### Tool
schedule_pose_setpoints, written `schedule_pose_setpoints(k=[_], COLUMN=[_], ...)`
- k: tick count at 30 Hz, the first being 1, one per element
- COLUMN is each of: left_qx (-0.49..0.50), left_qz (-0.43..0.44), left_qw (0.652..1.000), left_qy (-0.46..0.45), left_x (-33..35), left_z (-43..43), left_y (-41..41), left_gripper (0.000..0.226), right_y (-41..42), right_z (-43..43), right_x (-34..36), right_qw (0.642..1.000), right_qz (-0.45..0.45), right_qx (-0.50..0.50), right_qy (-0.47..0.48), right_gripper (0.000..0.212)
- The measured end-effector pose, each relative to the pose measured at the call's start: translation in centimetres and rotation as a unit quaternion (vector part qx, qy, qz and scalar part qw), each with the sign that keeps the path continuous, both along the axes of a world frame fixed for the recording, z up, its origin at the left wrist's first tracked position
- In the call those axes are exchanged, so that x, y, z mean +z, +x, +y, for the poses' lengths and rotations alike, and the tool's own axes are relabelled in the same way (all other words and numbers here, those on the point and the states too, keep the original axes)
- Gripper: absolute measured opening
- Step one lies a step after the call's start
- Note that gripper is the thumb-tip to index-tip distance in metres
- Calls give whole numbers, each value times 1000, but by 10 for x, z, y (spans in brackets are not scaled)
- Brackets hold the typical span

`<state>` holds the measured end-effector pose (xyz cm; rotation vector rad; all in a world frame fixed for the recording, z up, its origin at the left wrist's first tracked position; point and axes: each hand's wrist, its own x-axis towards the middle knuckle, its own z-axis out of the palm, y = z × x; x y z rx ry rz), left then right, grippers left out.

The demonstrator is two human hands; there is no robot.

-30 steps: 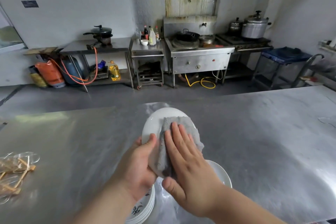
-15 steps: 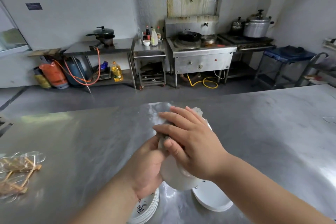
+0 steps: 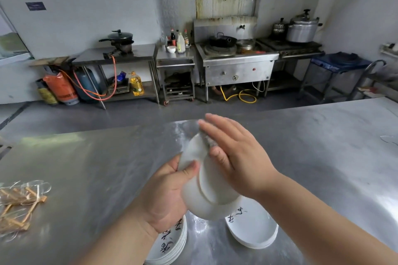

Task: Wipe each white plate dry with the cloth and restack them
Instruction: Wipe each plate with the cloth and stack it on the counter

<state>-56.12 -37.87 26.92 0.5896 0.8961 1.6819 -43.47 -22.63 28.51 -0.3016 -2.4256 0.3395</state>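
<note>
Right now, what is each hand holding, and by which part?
The left hand grips the plate by its left rim, thumb over the edge. The right hand presses the cloth flat against the plate's upper part.

Working commercial kitchen, all steel and gas.
A black wok (image 3: 223,40) is sitting on a stainless burner range (image 3: 237,71) along the far wall. A big lidded pot (image 3: 302,30) is standing on the stove beside it, sauce bottles (image 3: 181,42) are crowding a steel trolley, gas cylinders (image 3: 62,90) are standing on the floor, and stacked white plates (image 3: 254,232) are lying on the long steel counter (image 3: 97,168) before me.
</note>
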Motion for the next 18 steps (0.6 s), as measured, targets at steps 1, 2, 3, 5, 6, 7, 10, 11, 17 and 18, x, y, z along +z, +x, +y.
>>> schedule_pose_setpoints(k=[1,2,3,5,6,7,10,11,17,18], left_qx=[14,33,52,83,86,78,21,7,19,21], left_qz=[-15,-22,-25,-23,-19,-13,8,9,32,30], left_qw=[1000,999,997,995,995,997,1000,1000,998,998], left_qy=[16,31,43,45,38,26,-9,-11,-60,-60], left_x=[2,4,4,2,0,-2,-2,1,4,1], left_z=[1,1,2,5,5,7,7,6,8,7], left_y=[-2,-5,-8,-8,-6,-2,-1,-4,-9,-7], left_gripper=[42,42,40,36,35,35,34,37,41,41], right_y=[4,8,11,11,8,5,2,5,8,8], right_z=[2,0,-7,-29,-37,-39,-17,-7,11,10], right_x=[-4,-12,-22,-43,-50,-53,-37,-29,6,9], right_qw=[997,986,967,909,879,857,875,903,996,996], right_qz=[14,32,55,118,150,173,182,164,-61,-66], right_qx=[-27,-55,-80,-121,-144,-167,-203,-199,-63,-52], right_qy=[-72,-151,-234,-380,-428,-455,-399,-344,-25,9], right_gripper=[53,54,55,54,55,56,51,49,56,57])
